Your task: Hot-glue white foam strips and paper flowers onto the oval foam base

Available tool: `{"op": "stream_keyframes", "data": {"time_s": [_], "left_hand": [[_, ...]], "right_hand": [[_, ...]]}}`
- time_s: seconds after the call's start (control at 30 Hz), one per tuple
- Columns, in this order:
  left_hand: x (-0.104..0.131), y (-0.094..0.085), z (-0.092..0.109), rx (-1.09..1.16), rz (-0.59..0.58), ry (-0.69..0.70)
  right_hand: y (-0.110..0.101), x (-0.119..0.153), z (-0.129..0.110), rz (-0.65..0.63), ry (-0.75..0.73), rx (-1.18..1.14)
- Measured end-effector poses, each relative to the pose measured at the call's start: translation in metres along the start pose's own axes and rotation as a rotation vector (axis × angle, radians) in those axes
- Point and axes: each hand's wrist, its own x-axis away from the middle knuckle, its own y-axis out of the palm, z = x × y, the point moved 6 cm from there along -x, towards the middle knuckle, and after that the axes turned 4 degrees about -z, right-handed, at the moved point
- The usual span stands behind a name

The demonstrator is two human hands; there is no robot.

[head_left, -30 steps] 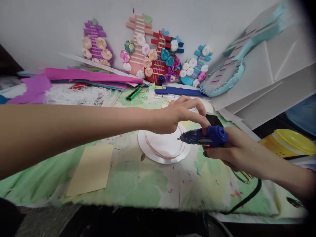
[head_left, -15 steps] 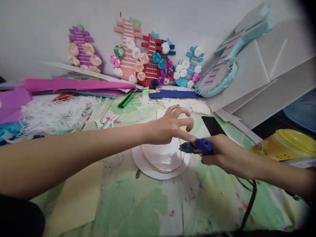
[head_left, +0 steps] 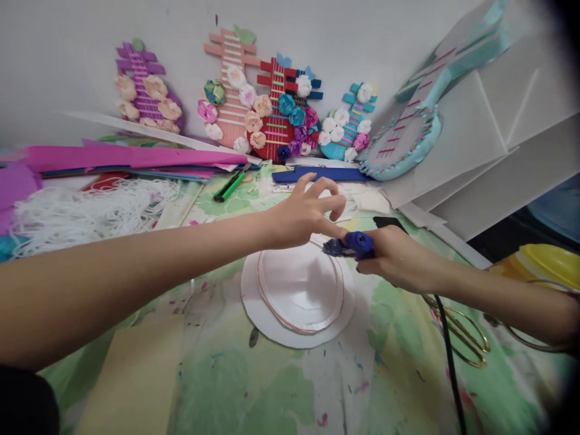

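A blue glue gun (head_left: 357, 243) with a dark nozzle is gripped in my right hand (head_left: 399, 257), its tip pointing left above the far right edge of a white disc. My left hand (head_left: 308, 214) hovers over the far side of the disc, fingers spread and curved, the index fingertip close to or touching the gun's front. Below both hands lies the round white disc (head_left: 251, 290), with a smaller white round piece (head_left: 301, 290) on it, edged by a thin reddish line. A black cord (head_left: 451, 368) runs down from my right hand.
Decorated lute-shaped crafts (head_left: 276, 115) lean on the back wall. White string (head_left: 95, 208) and pink paper (head_left: 136, 157) lie left, a green cutter (head_left: 231, 184) behind. Gold-handled scissors (head_left: 466, 341) and a yellow-lidded tub (head_left: 550, 266) are at right. Yellowish paper (head_left: 136, 368) lies front left.
Both hands and the glue gun have shifted slightly left and up in the view. More of the white disc and the scissors shows now.
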Motion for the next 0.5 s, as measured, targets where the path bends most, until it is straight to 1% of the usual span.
{"op": "stream_keyframes", "data": {"time_s": [0.17, 0.27, 0.33, 0.4, 0.43, 0.5], "left_hand": [[0.009, -0.007, -0.015, 0.047, -0.023, -0.044], [0.018, -0.014, -0.02, 0.187, -0.017, -0.139], [0.027, -0.02, -0.021, 0.364, -0.011, -0.231], [0.038, -0.027, -0.018, 0.541, 0.0, -0.342], [0.045, -0.031, -0.014, 0.591, 0.034, -0.423], [0.062, -0.043, -0.003, 0.571, 0.14, -0.628]], "right_hand": [[-0.004, -0.017, -0.017, 0.064, -0.141, 0.029], [0.003, -0.02, -0.024, 0.064, -0.155, 0.005], [0.01, -0.016, -0.029, 0.067, -0.152, -0.045], [0.017, -0.008, -0.032, 0.078, -0.119, -0.099], [0.021, -0.003, -0.031, 0.093, -0.08, -0.126], [0.026, 0.008, -0.029, 0.157, 0.0, -0.172]]}}
